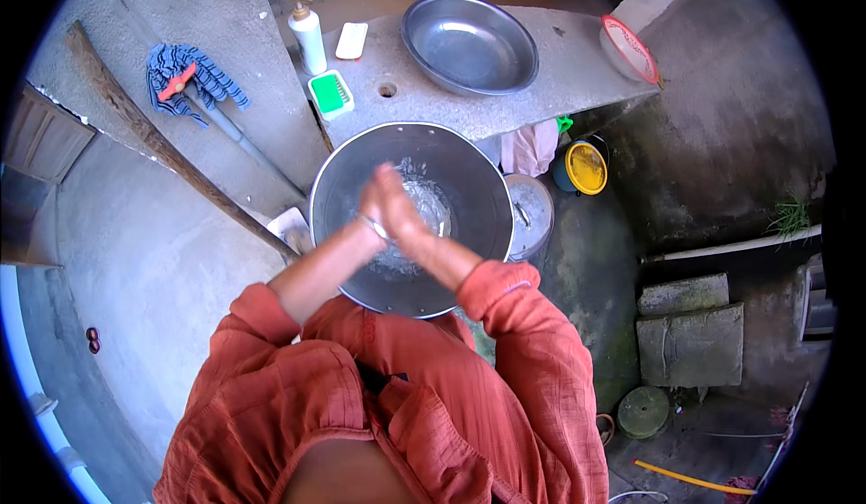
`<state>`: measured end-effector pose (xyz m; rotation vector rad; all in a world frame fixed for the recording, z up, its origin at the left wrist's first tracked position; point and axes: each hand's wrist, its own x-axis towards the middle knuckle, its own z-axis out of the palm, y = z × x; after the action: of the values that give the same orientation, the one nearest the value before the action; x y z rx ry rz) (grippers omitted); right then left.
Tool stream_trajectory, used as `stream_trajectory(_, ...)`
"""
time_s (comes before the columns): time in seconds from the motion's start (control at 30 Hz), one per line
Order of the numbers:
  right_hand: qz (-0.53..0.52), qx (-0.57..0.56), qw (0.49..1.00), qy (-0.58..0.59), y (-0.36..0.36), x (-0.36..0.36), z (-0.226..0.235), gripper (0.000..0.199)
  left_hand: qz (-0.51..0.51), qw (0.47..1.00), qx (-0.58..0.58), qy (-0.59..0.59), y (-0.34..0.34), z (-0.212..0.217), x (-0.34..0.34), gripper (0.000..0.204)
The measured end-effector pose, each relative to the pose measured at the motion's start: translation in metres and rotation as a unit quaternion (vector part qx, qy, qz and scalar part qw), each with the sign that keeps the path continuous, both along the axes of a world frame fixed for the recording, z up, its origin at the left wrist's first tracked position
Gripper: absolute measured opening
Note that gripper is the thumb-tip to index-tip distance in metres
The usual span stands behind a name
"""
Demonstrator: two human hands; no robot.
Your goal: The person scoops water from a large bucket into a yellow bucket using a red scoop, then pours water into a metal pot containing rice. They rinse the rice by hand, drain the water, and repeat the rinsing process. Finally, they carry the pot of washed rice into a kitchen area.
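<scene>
Palm against palm, my two hands meet over a large deep metal pot (478,166). My left hand (370,204) has a bracelet at its wrist; its flat fingers are partly hidden and blurred. My right hand (402,215) lies flat against it, its fingers stretched out and also blurred. I see no object between the palms. Clear water (428,199) ripples and splashes in the pot beneath them. The pot stands in front of my lap, close to a concrete ledge.
On the ledge (433,118) stand a wide metal basin (469,44), a white pump bottle (308,39), a green-and-white box (331,94) and a red-rimmed bowl (627,51). A wooden pole (162,138) leans at left. A yellow-lidded bucket (585,168) and concrete blocks (690,342) are at right.
</scene>
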<state>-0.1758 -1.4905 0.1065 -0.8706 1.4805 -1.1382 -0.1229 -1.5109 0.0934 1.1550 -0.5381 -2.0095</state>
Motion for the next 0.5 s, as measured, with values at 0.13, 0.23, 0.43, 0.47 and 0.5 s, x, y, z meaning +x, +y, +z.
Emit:
stream_trajectory(0.13, 0.208, 0.158, 0.938, -0.227, -0.013, -0.055, 0.054, 0.062, 0.169, 0.979, -0.013, 0.114, 0.013, 0.035, -0.011, 0.029)
stream_trajectory(0.23, 0.145, 0.033, 0.976, -0.16, -0.006, -0.044, 0.005, 0.059, 0.093, 0.99, 0.039, 0.096, 0.03, 0.061, -0.029, 0.034)
stream_trajectory(0.43, -0.009, 0.04, 0.998, 0.039, -0.026, -0.002, -0.022, 0.051, 0.046, 0.992, -0.022, 0.114, 0.005, 0.019, 0.005, 0.059)
stream_trajectory(0.47, 0.024, 0.114, 0.99, 0.08, -0.032, -0.027, -0.03, 0.05, -0.031, 0.991, 0.002, 0.127, 0.03, 0.054, -0.007, 0.05)
stream_trajectory(0.5, 0.078, 0.172, 0.975, 0.118, -0.042, -0.04, -0.027, 0.049, -0.063, 0.99, 0.029, 0.124, 0.031, 0.048, 0.0, 0.05)
